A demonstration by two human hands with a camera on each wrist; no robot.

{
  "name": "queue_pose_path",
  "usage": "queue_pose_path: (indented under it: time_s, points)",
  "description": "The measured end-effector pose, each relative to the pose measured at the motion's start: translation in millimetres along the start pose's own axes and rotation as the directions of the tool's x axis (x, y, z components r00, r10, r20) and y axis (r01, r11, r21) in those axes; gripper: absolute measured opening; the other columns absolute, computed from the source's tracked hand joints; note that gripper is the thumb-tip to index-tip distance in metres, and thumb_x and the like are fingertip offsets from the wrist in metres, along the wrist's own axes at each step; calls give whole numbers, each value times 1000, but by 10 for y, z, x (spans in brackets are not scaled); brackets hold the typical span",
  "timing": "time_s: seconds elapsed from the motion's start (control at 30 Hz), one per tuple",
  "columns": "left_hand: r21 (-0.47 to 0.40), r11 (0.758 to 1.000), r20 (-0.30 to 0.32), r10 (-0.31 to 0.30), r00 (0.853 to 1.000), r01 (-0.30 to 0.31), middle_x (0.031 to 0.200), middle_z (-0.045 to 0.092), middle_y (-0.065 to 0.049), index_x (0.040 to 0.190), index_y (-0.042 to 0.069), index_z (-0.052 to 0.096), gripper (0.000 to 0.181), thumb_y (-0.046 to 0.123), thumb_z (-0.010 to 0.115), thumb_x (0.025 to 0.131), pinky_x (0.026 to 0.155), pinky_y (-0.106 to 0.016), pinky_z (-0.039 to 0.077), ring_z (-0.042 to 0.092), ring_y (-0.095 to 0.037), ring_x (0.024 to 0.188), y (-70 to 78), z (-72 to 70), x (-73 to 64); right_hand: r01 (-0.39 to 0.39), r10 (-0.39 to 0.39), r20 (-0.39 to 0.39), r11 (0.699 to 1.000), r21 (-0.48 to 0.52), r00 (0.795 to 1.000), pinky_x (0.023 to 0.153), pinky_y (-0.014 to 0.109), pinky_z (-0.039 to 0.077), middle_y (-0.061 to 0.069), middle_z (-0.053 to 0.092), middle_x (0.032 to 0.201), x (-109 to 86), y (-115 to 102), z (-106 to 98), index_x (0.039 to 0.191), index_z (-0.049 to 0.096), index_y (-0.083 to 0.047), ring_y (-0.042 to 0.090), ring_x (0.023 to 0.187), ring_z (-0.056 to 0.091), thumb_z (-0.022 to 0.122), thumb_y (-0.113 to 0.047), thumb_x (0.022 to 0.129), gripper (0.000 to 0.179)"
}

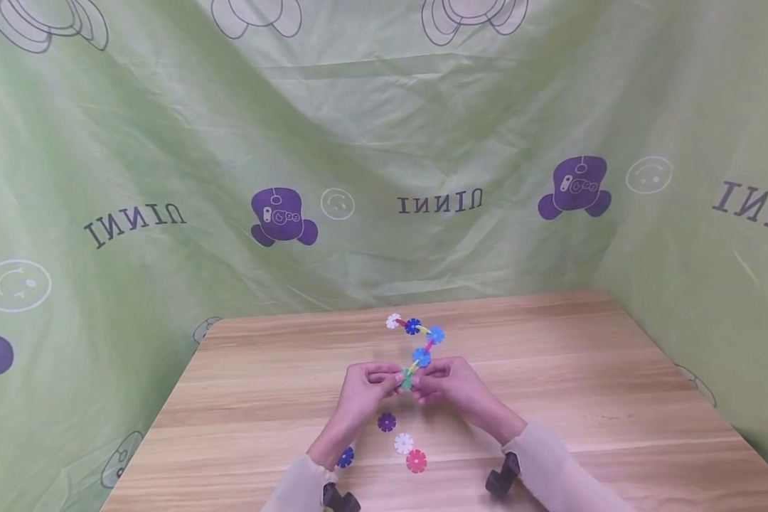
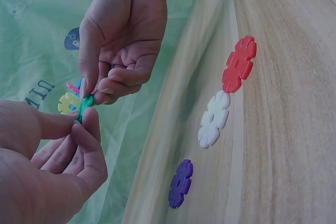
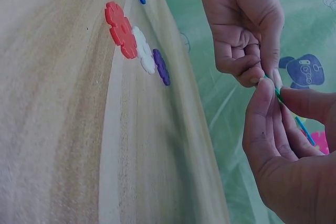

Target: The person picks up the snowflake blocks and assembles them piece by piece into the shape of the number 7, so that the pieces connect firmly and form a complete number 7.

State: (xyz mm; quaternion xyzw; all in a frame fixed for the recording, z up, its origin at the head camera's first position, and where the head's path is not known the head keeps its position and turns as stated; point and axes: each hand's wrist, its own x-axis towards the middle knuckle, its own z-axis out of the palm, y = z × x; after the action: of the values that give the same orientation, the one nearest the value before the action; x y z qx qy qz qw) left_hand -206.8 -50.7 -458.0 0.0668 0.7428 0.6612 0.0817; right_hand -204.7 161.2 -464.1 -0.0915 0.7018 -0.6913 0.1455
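Above the table, my left hand (image 1: 363, 392) and right hand (image 1: 456, 387) meet at a green notched plastic snowflake disc (image 1: 406, 380). Thumb and fingers of each hand pinch it from opposite sides, covering much of it. From the green disc a crooked chain of linked discs rises away from me. Along it show a blue disc (image 1: 421, 357), a lighter blue disc (image 1: 434, 335), a dark blue disc (image 1: 412, 326) and a white disc (image 1: 393, 321) at the far end. Yellow, pink and red discs sit edge-on between them; the left wrist view shows the yellow disc (image 2: 67, 103) beside the green.
Loose discs lie on the wooden table (image 1: 262, 398) nearer me: purple (image 1: 387, 422), white (image 1: 403, 444) and red (image 1: 416, 461), the last two close together. A blue disc (image 1: 345, 456) lies by my left wrist. A green printed curtain (image 1: 371, 142) hangs behind and at both sides.
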Motion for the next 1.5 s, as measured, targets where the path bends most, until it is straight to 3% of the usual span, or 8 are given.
queue_pose_path:
  time_s: [0.17, 0.33, 0.57, 0.77, 0.93, 1.07, 1.27, 1.5]
  points:
    - [52, 999, 41, 15, 999, -17, 101, 81, -15, 116, 0, 75, 24, 13, 76, 95, 89, -38, 65, 79, -26, 91, -18, -26, -5, -9, 9, -1, 1000, -10, 1000, 81, 34, 66, 31, 76, 105, -9, -4, -6, 115, 70, 13, 22, 86, 78, 72, -7, 96, 27]
    - [221, 973, 69, 57, 996, -71, 106, 81, -10, 115, 7, 78, 25, 24, 75, 98, 86, -31, 63, 77, -21, 95, -8, -147, -69, -15, 15, -1, 1000, -27, 1000, 80, 35, 67, 31, 76, 103, -6, -1, -2, 113, 70, 12, 19, 84, 77, 71, -6, 96, 25]
    - [454, 876, 135, 109, 985, -160, 106, 82, -6, 111, 9, 79, 24, 28, 75, 97, 80, -24, 61, 73, -14, 94, -3, -385, -185, -13, 13, -21, 999, -42, 1000, 80, 35, 67, 32, 75, 104, 0, -10, -16, 111, 72, 11, 20, 84, 77, 69, -7, 97, 23]
    - [573, 789, 243, 92, 966, -220, 100, 80, -2, 111, 6, 78, 27, 27, 77, 95, 79, -23, 60, 71, -9, 89, -66, -613, -381, -18, 17, -18, 1000, -18, 1000, 80, 34, 66, 31, 76, 104, -9, -40, -25, 113, 70, 13, 22, 86, 77, 70, -6, 97, 25]
    - [637, 722, 296, 91, 951, -268, 93, 76, 5, 109, 7, 77, 31, 32, 81, 91, 75, -20, 57, 65, 0, 83, -164, -800, -541, -16, 16, -20, 1000, -7, 1000, 79, 33, 66, 30, 77, 103, -15, -48, -20, 114, 70, 13, 22, 85, 77, 70, -7, 97, 26]
    - [653, 700, 313, 98, 945, -289, 94, 72, 6, 107, 9, 78, 37, 37, 86, 84, 71, -18, 53, 59, 0, 82, -241, -887, -638, -16, 16, -19, 1000, 0, 1000, 78, 32, 66, 30, 77, 103, -13, -36, -21, 115, 70, 13, 21, 85, 77, 71, -7, 97, 27]
    - [695, 665, 305, 73, 950, -274, 94, 64, 11, 103, 16, 79, 39, 42, 91, 76, 71, -18, 48, 53, 0, 83, -311, -932, -692, -10, 10, -14, 1000, -5, 1000, 78, 31, 66, 29, 77, 102, -10, -29, -29, 113, 70, 13, 19, 83, 76, 70, -7, 97, 25]
    - [680, 683, 308, 64, 949, -267, 91, 64, 9, 98, 17, 80, 32, 35, 92, 76, 69, -18, 49, 53, 0, 82, -327, -932, -679, -13, 13, -7, 1000, 2, 1000, 78, 31, 66, 28, 77, 101, -11, -32, -24, 113, 70, 13, 20, 84, 76, 70, -6, 97, 25]
